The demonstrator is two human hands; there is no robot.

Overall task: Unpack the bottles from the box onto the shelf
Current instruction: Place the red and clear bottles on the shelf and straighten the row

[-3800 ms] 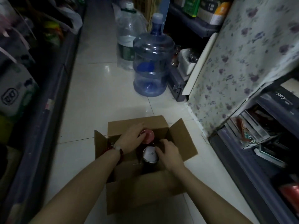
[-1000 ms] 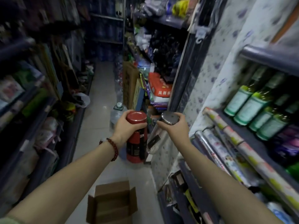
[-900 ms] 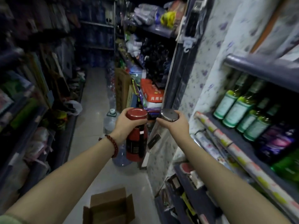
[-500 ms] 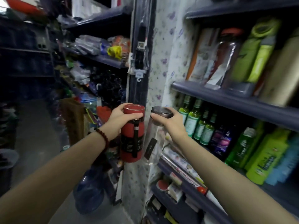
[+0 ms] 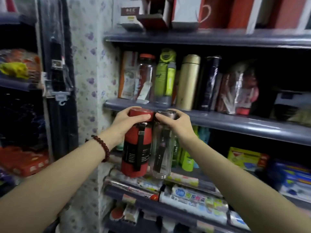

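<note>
My left hand (image 5: 127, 121) grips the lid end of a red bottle (image 5: 136, 148) with a black strap and label. My right hand (image 5: 175, 122) grips the metal cap of a clear bottle (image 5: 161, 157). Both bottles hang upright, side by side and touching, just below the front edge of a grey shelf (image 5: 235, 122). Their tops reach about the height of that edge. The box is out of view.
On the grey shelf stand a clear red-capped bottle (image 5: 145, 76), a green bottle (image 5: 165, 76), a gold flask (image 5: 188, 81), a dark flask (image 5: 209, 83) and wrapped items. Boxes (image 5: 185, 12) fill the shelf above; green bottles (image 5: 186, 158) and rolls (image 5: 193, 200) sit below. A floral panel (image 5: 87, 64) stands at left.
I have lifted both bottles out of the box, risen and turned right toward the shelves. The bottles have come up to the grey shelf's edge, closer together.
</note>
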